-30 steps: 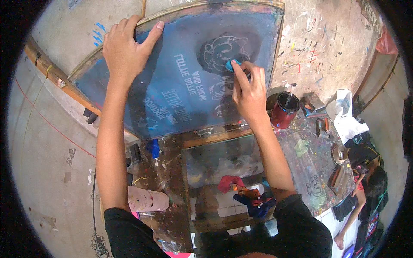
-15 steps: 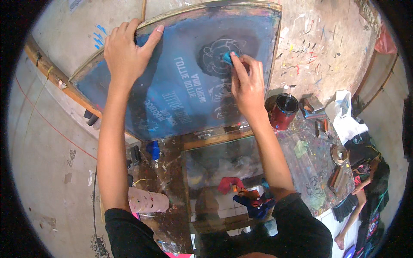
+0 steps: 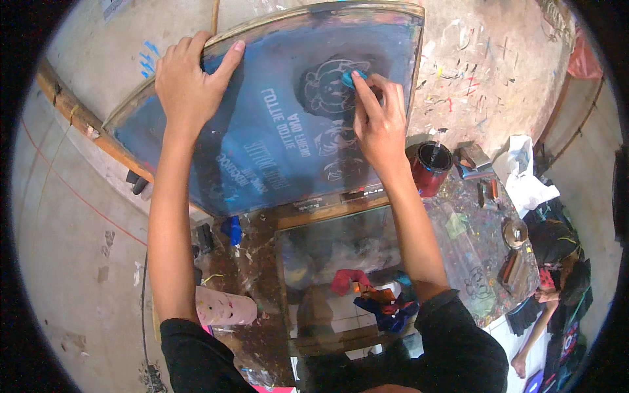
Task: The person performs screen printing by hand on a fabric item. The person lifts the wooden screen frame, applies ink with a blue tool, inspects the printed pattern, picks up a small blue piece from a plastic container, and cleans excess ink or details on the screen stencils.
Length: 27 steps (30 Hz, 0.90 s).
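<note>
A large screen-printing frame [image 3: 255, 170] with blue mesh leans upright against the wall, carrying pale lettering and cartoon-head outlines. My left hand [image 3: 187, 82] grips its upper wooden edge, fingers over the back and thumb along the front. Between the fingertips of my right hand [image 3: 381, 121] is a small teal cloth or sponge [image 3: 352, 77]; which of the two I cannot tell. It presses on the mesh at the upper cartoon head, where a dark, damp-looking patch surrounds the lines.
Right of the frame stands a dark red can [image 3: 431, 171] on a paint-stained table [image 3: 452, 255], near a tape roll [image 3: 515, 232]. Below lies a glass panel [image 3: 314, 249] with crumpled cloths [image 3: 386, 304]. A pink cylinder [image 3: 226, 306] sits left. Another person [image 3: 540, 327] is at far right.
My right hand has slid the teal piece slightly up and to the right across the cartoon head. My left hand keeps its hold on the frame's edge.
</note>
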{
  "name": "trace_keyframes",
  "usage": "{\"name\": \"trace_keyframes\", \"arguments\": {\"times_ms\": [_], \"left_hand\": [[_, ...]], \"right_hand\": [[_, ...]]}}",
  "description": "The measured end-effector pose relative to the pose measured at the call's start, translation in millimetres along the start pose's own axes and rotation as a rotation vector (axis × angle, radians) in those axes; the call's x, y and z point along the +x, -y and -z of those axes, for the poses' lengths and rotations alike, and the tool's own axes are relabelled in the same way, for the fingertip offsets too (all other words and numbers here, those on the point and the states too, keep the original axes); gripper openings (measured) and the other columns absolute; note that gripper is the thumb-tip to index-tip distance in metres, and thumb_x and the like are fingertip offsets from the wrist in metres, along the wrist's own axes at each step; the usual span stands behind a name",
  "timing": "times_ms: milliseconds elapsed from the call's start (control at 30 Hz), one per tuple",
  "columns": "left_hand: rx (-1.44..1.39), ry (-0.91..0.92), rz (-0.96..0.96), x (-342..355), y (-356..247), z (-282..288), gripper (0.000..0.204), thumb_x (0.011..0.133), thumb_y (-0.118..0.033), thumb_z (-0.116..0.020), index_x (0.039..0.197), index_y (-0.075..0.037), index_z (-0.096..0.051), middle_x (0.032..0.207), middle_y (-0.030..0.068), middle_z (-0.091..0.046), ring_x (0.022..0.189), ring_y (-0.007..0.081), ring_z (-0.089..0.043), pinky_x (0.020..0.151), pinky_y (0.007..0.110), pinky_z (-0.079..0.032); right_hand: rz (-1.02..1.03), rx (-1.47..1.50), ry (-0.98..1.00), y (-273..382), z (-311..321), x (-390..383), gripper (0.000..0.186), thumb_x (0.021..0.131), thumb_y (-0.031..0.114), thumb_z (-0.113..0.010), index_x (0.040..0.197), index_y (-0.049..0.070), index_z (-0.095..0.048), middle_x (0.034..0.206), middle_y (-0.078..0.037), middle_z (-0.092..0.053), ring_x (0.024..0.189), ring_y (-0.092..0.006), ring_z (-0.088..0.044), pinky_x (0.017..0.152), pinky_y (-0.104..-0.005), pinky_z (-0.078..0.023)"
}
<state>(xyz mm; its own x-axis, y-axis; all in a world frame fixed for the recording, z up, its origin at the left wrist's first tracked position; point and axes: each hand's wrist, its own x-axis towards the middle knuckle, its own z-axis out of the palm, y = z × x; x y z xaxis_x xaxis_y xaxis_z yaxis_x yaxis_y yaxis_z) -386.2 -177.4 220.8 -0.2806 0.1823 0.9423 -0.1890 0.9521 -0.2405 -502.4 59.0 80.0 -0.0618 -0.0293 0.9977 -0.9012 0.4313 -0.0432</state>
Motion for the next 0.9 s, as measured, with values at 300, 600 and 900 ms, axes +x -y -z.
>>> {"name": "trace_keyframes", "arguments": {"times_ms": [300, 600, 900], "left_hand": [[-0.006, -0.037, -0.019, 0.3, 0.0, -1.3, 0.057, 0.085, -0.058, -0.066, 0.106, -0.005, -0.07, 0.095, 0.0145, -0.066, 0.094, 0.035, -0.062, 0.086, 0.044, -0.045], [0.012, -0.022, -0.012, 0.1, 0.4, -0.9, 0.057, 0.085, -0.058, -0.066, 0.105, -0.005, -0.07, 0.095, 0.0144, -0.066, 0.094, 0.0348, -0.062, 0.086, 0.044, -0.045], [0.015, 0.082, 0.027, 1.7, -4.0, 4.1, 0.06, 0.088, -0.058, -0.064, 0.114, -0.004, -0.069, 0.107, 0.0171, -0.067, 0.103, 0.0363, -0.061, 0.091, 0.044, -0.044]], "right_hand": [[0.005, 0.028, 0.031, 2.8, -1.9, 4.3, 0.054, 0.072, -0.008, -0.066, 0.125, 0.001, -0.063, 0.113, -0.018, -0.057, 0.099, -0.0349, -0.057, 0.086, -0.0426, -0.051], [-0.037, 0.04, 0.046, 4.6, -3.8, 2.6, 0.052, 0.072, -0.008, -0.065, 0.123, 0.0, -0.064, 0.112, -0.018, -0.057, 0.1, -0.0354, -0.056, 0.086, -0.0438, -0.05], [-0.061, 0.062, 0.025, 4.7, -2.9, 5.9, 0.049, 0.074, -0.008, -0.067, 0.123, 0.001, -0.065, 0.113, -0.017, -0.057, 0.1, -0.0345, -0.057, 0.085, -0.0435, -0.051]]}}
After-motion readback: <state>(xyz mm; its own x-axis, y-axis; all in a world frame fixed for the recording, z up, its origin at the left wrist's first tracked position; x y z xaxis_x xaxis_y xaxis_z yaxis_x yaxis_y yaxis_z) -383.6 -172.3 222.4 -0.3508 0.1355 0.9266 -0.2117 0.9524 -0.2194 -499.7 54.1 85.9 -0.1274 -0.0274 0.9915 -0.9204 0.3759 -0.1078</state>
